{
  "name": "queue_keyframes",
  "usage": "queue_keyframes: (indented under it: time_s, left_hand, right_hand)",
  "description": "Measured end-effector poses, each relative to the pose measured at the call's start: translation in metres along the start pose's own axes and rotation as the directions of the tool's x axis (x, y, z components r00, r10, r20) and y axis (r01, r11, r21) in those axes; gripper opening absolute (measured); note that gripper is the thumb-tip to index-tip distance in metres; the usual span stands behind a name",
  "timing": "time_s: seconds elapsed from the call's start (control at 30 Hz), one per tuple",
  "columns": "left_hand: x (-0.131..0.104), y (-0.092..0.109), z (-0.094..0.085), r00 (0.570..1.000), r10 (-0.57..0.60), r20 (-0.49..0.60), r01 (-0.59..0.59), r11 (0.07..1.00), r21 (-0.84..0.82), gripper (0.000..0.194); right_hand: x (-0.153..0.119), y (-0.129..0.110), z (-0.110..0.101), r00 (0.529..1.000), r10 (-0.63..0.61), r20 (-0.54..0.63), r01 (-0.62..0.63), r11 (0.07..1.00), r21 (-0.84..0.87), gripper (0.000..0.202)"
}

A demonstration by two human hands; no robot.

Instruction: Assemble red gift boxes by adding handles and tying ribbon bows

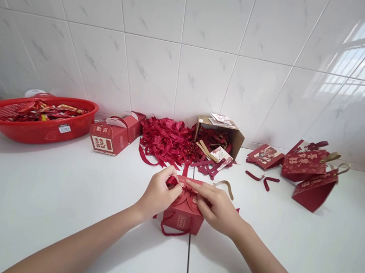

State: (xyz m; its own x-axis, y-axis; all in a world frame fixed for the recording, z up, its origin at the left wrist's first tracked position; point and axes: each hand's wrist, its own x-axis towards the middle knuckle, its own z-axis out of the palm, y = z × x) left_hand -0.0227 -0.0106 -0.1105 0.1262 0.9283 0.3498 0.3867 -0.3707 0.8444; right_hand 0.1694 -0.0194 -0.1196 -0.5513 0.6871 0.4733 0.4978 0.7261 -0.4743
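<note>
A red gift box with printed gold characters and a twisted red cord handle on its near side stands in front of me, its top flaps folded together. At its left top edge, my left hand is closed in a pinch on a red ribbon. From the other side, my right hand lies on the box top with its index finger stretched across the flaps and the other fingers partly bent. The ribbon's path under the fingers is partly hidden. Behind the box, a tan strap lies curved on the table.
At the left stands a red plastic basket of wrapped sweets, beside finished-looking red boxes. A ribbon heap and a cardboard box of straps and cards sit by the tiled wall. Red bags and loose straps lie right.
</note>
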Motion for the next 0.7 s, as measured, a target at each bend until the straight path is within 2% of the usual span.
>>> queue_keyframes:
  time_s: [0.1,0.4,0.6,0.7]
  left_hand:
    - [0.0,-0.001,0.0,1.0,0.003,0.0,-0.003,1.0,-0.006,0.016]
    - [-0.002,-0.006,0.001,0.998,0.031,0.047,-0.027,0.995,-0.091,0.021]
    - [-0.003,-0.005,0.0,0.999,0.026,0.045,-0.021,0.995,-0.103,0.015]
    - [-0.004,-0.005,0.001,0.999,0.029,0.022,-0.027,0.996,-0.082,0.015]
  right_hand:
    - [0.0,0.0,0.0,1.0,0.008,0.005,-0.008,1.0,-0.001,0.053]
    - [-0.002,0.009,0.01,0.993,-0.011,-0.12,0.018,0.998,0.058,0.04]
    - [-0.001,0.012,0.006,0.994,-0.017,-0.107,0.029,0.993,0.112,0.037]
    - [-0.002,0.01,0.003,0.996,0.022,-0.081,-0.009,0.988,0.156,0.038]
